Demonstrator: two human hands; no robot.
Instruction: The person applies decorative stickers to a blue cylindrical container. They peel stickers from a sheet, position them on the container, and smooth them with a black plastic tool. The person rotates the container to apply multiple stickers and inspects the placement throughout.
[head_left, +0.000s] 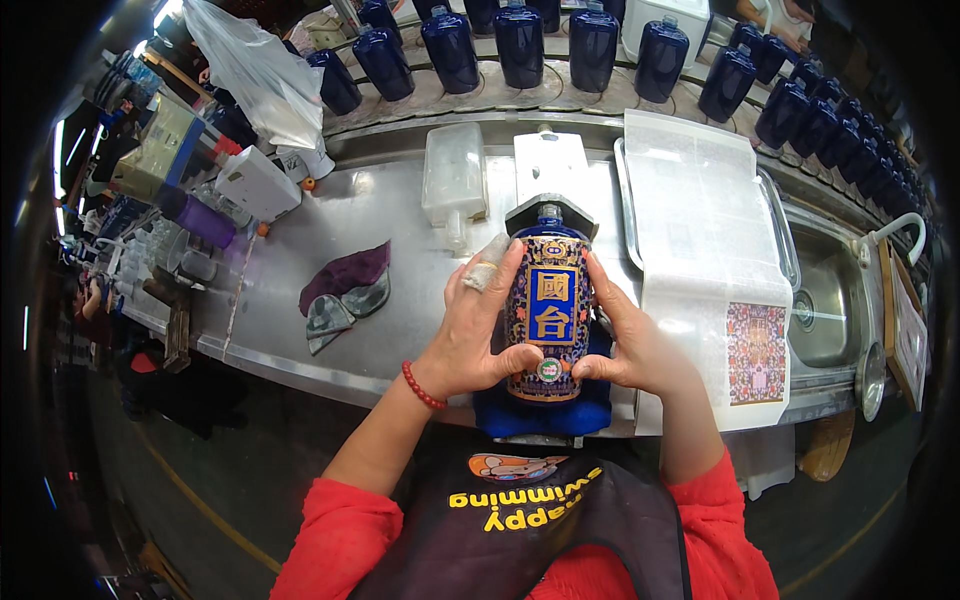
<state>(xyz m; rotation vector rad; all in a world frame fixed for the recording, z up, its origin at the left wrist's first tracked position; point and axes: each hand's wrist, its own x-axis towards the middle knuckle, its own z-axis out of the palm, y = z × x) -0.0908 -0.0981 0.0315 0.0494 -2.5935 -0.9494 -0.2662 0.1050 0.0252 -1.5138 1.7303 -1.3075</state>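
Note:
A dark blue glass bottle (550,310) with an ornate gold, red and blue decorated front lies in front of me, its neck pointing away. My left hand (465,335) grips its left side, the thumb pressing low on the front; one finger has a whitish wrap and the wrist a red bead bracelet. Around the right side closes my right hand (632,345), its thumb also on the lower front. Beneath the bottle's base shows a blue cloth pad (595,412). Behind the neck stands a dark angled rest (578,214) fixed by a white block (552,165).
Rows of plain blue bottles (522,45) stand along a curved conveyor (480,85) at the back. On the right lie a patterned decal sheet (757,355), white paper (690,200) and a sink (830,290). Purple and green cloths (348,285) and a clear container (455,175) sit left.

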